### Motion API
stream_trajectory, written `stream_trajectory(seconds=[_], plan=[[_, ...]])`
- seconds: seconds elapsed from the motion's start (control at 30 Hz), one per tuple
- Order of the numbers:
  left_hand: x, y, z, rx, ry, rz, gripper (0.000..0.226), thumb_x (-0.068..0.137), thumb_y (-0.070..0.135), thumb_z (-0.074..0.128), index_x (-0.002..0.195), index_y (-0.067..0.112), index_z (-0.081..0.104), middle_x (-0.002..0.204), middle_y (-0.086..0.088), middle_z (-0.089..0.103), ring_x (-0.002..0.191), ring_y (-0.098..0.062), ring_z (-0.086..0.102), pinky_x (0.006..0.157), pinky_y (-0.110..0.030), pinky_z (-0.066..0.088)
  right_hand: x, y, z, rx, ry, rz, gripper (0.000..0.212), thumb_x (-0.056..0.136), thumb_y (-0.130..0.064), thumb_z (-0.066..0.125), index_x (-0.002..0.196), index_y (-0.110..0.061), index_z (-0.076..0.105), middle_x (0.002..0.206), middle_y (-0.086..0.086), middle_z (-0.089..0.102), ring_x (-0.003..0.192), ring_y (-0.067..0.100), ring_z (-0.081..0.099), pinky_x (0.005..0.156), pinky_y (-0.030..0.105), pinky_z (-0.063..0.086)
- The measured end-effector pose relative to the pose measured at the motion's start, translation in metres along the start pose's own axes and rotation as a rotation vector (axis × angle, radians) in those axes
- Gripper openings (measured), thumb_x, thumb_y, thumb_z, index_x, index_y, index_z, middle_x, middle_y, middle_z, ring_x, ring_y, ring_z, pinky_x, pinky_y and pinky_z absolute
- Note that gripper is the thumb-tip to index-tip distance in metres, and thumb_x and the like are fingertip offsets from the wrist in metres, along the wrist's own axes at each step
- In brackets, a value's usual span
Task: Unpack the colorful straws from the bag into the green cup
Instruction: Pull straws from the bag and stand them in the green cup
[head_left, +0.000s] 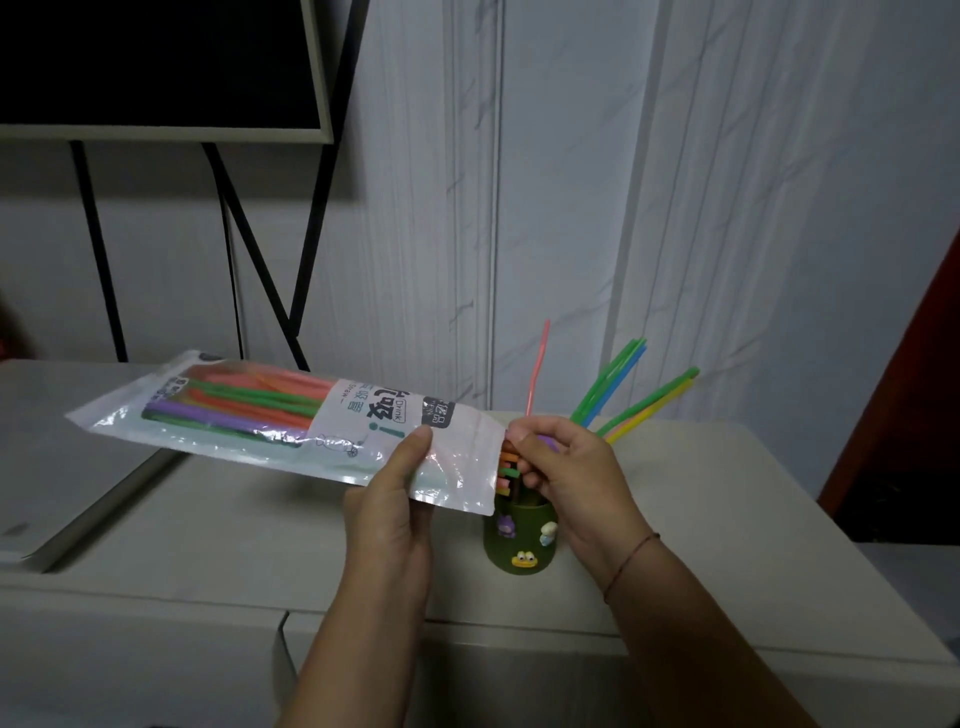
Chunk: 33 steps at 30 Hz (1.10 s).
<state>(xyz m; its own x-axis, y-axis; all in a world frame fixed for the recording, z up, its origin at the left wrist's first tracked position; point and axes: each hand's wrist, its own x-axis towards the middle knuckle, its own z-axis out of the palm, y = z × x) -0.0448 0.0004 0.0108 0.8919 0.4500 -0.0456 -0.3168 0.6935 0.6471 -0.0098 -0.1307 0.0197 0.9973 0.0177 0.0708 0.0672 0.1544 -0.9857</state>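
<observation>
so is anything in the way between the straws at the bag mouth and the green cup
Nothing visible blocks it. The right hand pinches straw ends at the open mouth of the bag, just above the green cup. The straws already in it lean right. The bag and hand hide most of its rim.

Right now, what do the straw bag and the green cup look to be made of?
Straw bag: thin glossy plastic film, judging by glare, crinkles and the see-through window. Green cup: opaque, matte, likely plastic, possibly ceramic; the look leaves it open.
</observation>
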Motion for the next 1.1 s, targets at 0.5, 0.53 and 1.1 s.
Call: stream_trajectory(seconds=[0.5, 0.53, 1.1], plan=[[0.017, 0.009, -0.012, -0.297, 0.216, -0.196, 0.048, 0.083, -0.002, 0.063, 0.126, 0.017, 0.054, 0.103, -0.006, 0.073, 0.088, -0.020, 0.071, 0.052, -0.034, 0.059, -0.003, -0.024, -0.034, 0.417, -0.073, 0.122, 0.010, 0.085, 0.001, 0.057, 0.093, 0.001, 0.064, 0.070, 0.009, 0.057, 0.055, 0.007, 0.056, 0.051, 0.014, 0.049], [0.016, 0.008, -0.010, -0.299, 0.214, -0.207, 0.047, 0.083, -0.002, 0.063, 0.125, 0.017, 0.054, 0.106, -0.007, 0.071, 0.090, -0.022, 0.070, 0.053, -0.036, 0.059, -0.004, -0.021, -0.026, 0.481, -0.093, 0.143, 0.012, 0.085, 0.001, 0.057, 0.095, 0.001, 0.063, 0.070, 0.008, 0.056, 0.055, 0.007, 0.056, 0.051, 0.014, 0.049], [0.017, 0.009, -0.013, -0.306, 0.224, -0.211, 0.049, 0.083, -0.002, 0.064, 0.127, 0.017, 0.052, 0.106, -0.008, 0.071, 0.088, -0.022, 0.072, 0.051, -0.034, 0.058, -0.005, -0.027, -0.035, 0.364, 0.051, 0.060, 0.014, 0.090, -0.006, 0.054, 0.083, -0.001, 0.064, 0.056, 0.005, 0.059, 0.043, 0.006, 0.056, 0.046, 0.015, 0.049]])
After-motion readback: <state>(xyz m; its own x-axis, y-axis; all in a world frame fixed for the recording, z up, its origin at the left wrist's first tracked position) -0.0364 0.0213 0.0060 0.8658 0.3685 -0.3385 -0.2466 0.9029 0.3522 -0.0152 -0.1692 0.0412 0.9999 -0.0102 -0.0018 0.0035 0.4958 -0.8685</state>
